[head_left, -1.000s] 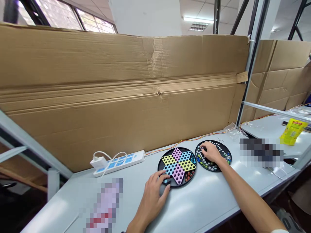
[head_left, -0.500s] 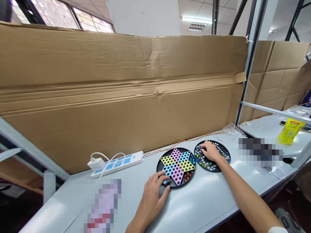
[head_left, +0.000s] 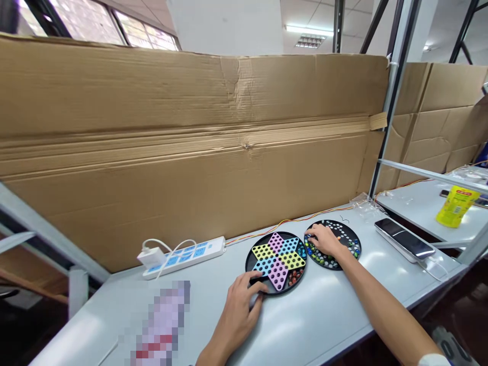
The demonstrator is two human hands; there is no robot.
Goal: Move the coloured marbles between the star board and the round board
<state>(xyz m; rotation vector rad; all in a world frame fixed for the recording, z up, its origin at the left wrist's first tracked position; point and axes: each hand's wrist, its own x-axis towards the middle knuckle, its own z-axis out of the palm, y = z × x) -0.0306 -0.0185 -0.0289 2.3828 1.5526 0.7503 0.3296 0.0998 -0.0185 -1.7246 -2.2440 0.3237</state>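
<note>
A Chinese checkers board, round and black with a star of pink, yellow and blue hole-dotted points, lies on the table. Red-brown marbles and blue marbles sit in its outer compartments. My left hand has its fingers over the board's near-left rim and its thumb at the outside edge, closed on the rim. To the right, a second round black tray holds many clear and coloured marbles. My right hand reaches over it, fingers bent and fingertips together at its left edge; what they pinch is hidden.
A white power strip with a plugged-in charger stands behind on the left. A phone lies on the right. A yellow pouch stands farther off. Cardboard walls the back. A blurred purple item lies at front left.
My right hand has shifted slightly left over the marble tray. My left index finger has come down nearer the thumb at the board's rim. The board has stayed put.
</note>
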